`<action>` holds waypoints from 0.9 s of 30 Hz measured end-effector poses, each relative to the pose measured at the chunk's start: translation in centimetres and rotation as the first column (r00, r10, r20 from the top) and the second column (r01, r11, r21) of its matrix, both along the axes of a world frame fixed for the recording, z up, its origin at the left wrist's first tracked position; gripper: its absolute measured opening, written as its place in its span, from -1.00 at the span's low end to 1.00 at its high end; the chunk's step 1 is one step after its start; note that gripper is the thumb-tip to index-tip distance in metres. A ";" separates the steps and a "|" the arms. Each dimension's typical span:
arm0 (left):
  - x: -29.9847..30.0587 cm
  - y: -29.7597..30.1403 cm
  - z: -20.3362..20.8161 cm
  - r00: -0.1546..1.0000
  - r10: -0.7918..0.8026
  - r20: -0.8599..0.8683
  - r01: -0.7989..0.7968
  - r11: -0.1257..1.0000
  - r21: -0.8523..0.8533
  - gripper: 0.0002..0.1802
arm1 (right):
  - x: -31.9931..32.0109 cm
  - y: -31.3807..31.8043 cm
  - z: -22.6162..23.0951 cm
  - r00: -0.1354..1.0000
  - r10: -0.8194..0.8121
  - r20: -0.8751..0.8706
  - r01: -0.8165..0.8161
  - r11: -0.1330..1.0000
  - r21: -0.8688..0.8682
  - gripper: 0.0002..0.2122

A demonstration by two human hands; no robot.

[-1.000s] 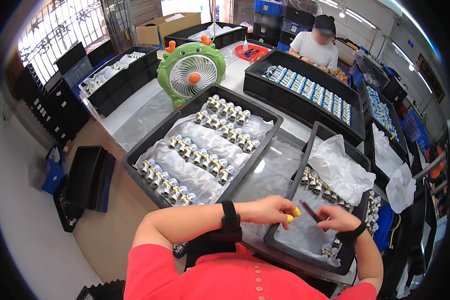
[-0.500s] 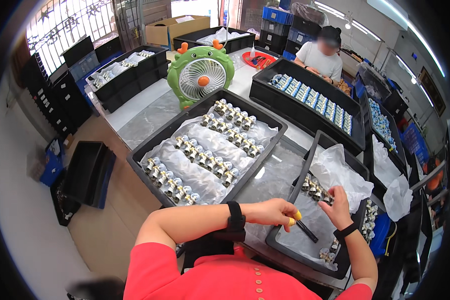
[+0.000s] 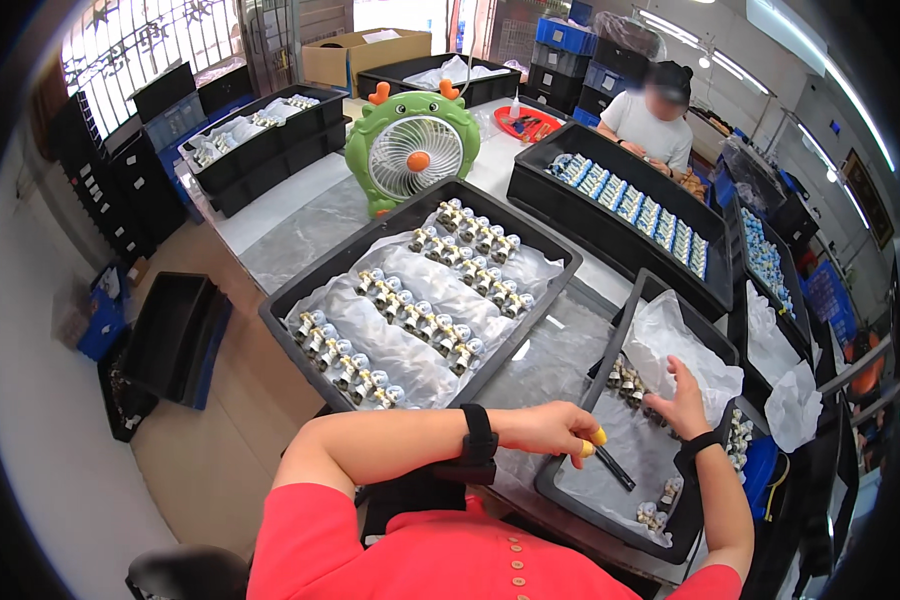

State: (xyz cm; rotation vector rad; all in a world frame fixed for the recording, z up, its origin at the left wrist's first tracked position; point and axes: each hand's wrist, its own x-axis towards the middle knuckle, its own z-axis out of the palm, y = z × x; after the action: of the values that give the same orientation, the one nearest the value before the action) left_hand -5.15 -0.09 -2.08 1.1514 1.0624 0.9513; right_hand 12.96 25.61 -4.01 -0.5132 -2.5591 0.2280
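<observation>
My left hand (image 3: 548, 430), with yellow finger cots on its fingertips, pinches a slim black pen-like tool (image 3: 615, 468). The tool points down over the paper lining of a black tray (image 3: 595, 513). Above the same tray, my right hand (image 3: 682, 402) has its fingers spread with nothing visible between them, beside a short row of small dark-and-white figurines (image 3: 626, 383). Whether its fingers touch the row I cannot tell. A few more figurines (image 3: 654, 517) lie at the tray's near end. Crumpled white paper (image 3: 675, 335) fills its far end.
Left of it, a larger black tray (image 3: 360, 243) holds several rows of similar figurines on white paper. Behind stands a green fan (image 3: 415, 150). A black tray (image 3: 610, 235) of blue-and-white pieces sits farther back, with a co-worker (image 3: 650, 125) beyond. Stacked trays (image 3: 170, 340) rest on the floor.
My right hand's fingers have spread and lifted slightly away from the figurine row. The left hand keeps its pinch on the black tool. The whole view has shifted slightly.
</observation>
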 end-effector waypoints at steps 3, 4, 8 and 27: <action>0.0 0.1 0.1 1.000 -0.005 -0.001 0.005 1.000 0.002 -0.63 | 0.3 0.7 -0.8 0.988 -0.040 0.148 0.061 0.988 -0.142 -0.76; 0.0 0.0 0.2 1.000 -0.002 0.001 0.002 1.000 -0.002 -0.63 | 0.3 1.1 -0.8 0.977 -0.042 0.209 0.092 0.968 -0.232 -0.79; -0.1 -0.1 0.4 1.000 -0.021 -0.017 0.021 1.000 -0.016 -0.59 | 0.1 2.1 0.4 0.994 -0.104 0.047 0.112 0.963 -0.246 -0.88; -0.3 -0.1 0.3 0.999 -0.042 -0.005 0.042 0.999 -0.029 -0.58 | -3.0 2.0 1.0 0.973 -0.188 -0.137 0.157 0.965 -0.210 -0.83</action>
State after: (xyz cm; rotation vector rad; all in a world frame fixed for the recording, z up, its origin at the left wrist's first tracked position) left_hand -5.45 -0.14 -1.79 1.1491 1.0499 0.8972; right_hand 9.91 27.62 -3.01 -0.7589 -2.3367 0.4449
